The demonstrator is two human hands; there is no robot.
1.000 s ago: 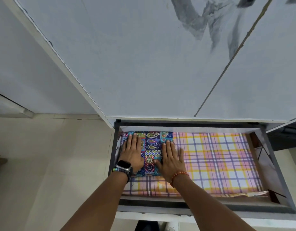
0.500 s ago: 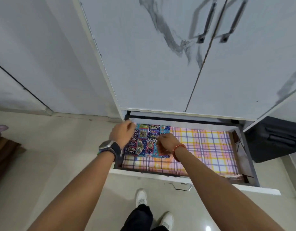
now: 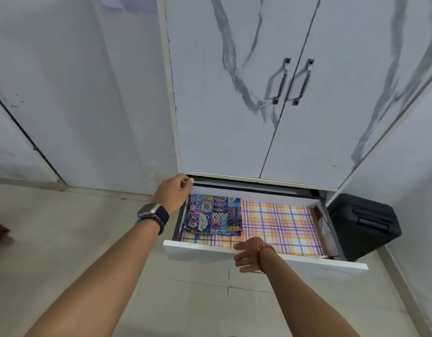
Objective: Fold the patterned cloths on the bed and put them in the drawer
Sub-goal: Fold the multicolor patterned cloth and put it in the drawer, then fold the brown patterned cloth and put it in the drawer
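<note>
- Folded patterned cloth [image 3: 213,215] lies flat in drawer's [image 3: 263,255] back-left corner, on plaid liner [image 3: 280,222].
- L hand [image 3: 172,194] above drawer's back-left corner, fingers loosely curled, holding nothing, clear of cloth.
- R hand [image 3: 250,254] at drawer's white front panel, fingers straight, relaxed, over its top edge.
- Black suitcase [image 3: 363,224] just right of drawer.

A black suitcase [image 3: 363,223] stands beside the marbled wardrobe doors [image 3: 234,117].

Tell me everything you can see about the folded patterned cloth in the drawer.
The folded patterned cloth is a flat, roughly square bundle of thin printed fabric, a patchwork of paisley and geometric panels in blue, teal, green and orange. It lies in the left rear corner of the open drawer, on the plaid liner. Neither hand touches it.
</note>
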